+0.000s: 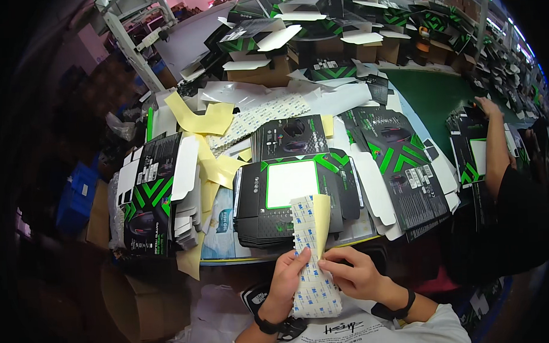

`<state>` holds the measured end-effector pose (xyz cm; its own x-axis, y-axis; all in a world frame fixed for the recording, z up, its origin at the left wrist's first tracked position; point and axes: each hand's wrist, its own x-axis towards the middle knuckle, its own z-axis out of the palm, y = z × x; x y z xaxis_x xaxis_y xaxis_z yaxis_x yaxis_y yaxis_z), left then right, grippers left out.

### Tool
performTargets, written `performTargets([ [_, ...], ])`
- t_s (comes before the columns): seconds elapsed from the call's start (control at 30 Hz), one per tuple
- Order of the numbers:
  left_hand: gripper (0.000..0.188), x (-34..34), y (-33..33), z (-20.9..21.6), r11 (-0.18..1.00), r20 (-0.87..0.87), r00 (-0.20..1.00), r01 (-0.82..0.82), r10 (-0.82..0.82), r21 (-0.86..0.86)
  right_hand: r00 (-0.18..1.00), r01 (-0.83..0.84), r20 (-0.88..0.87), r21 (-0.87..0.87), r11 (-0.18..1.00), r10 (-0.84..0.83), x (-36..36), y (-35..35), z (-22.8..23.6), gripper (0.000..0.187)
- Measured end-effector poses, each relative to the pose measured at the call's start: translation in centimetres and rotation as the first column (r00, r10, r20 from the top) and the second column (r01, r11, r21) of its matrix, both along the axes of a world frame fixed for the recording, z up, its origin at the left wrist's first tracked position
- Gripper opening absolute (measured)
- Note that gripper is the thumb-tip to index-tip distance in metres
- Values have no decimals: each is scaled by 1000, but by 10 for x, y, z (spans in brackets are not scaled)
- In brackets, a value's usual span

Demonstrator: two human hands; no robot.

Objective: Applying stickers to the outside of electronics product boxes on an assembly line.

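Two hands, one job in progress: the left hand (285, 281) and right hand (355, 270) are working just in front of the middle box stack (249, 210), my landmark here. One sticker sheet (315, 294), white with blue print, is hanging between them, its top end overlapping the stack's near edge in this view. One strip of yellow backing (321, 221) is showing along the sheet's upper right side.

Left grip: clamping on the sheet, thumb pressing on its face. Right grip: thumb and index finger are meeting on the backing at the sheet's right edge, pinching it. Two black wristbands showing, one per wrist.

Box piles around the landmark, all flat black-and-green: one back pile (290, 134) is lying directly behind it, one left pile (144, 203) is sitting left of it, one right pile (401, 161) is sitting right of it. Layer counts: can't tell.

At least three yellow scraps (217, 167) are lying between landmark and left pile and farther back. One batch of printed sheets (263, 118) is lying beyond the back pile; can't count it. One blue bin (76, 193) is standing far left of the landmark. One co-worker's arm (496, 145) is reaching over boxes far right of it.
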<state>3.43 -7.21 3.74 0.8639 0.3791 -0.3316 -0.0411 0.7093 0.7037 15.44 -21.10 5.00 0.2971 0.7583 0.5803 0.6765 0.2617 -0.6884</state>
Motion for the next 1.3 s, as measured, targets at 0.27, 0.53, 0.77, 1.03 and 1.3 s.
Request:
performTargets([
  [0.27,24,-1,13,18,981,-24,997,-74,79,178,986,163,-64,115,980,-156,28,-19,5,19],
  [0.53,23,28,75,3,690,42,969,-202,242,695,547,347,-763,-167,923,-344,69,21,-16,20],
  [0.77,24,38,69,-1,585,27,961,-190,276,788,477,388,-805,-167,906,-353,70,34,-38,21],
  [1.03,25,35,69,-2,582,28,969,-170,245,795,539,410,-721,-227,883,-436,63,37,-45,22],
  [1.3,24,35,72,-3,557,48,964,-190,260,809,442,534,-772,-183,825,-458,52,25,-56,31],
])
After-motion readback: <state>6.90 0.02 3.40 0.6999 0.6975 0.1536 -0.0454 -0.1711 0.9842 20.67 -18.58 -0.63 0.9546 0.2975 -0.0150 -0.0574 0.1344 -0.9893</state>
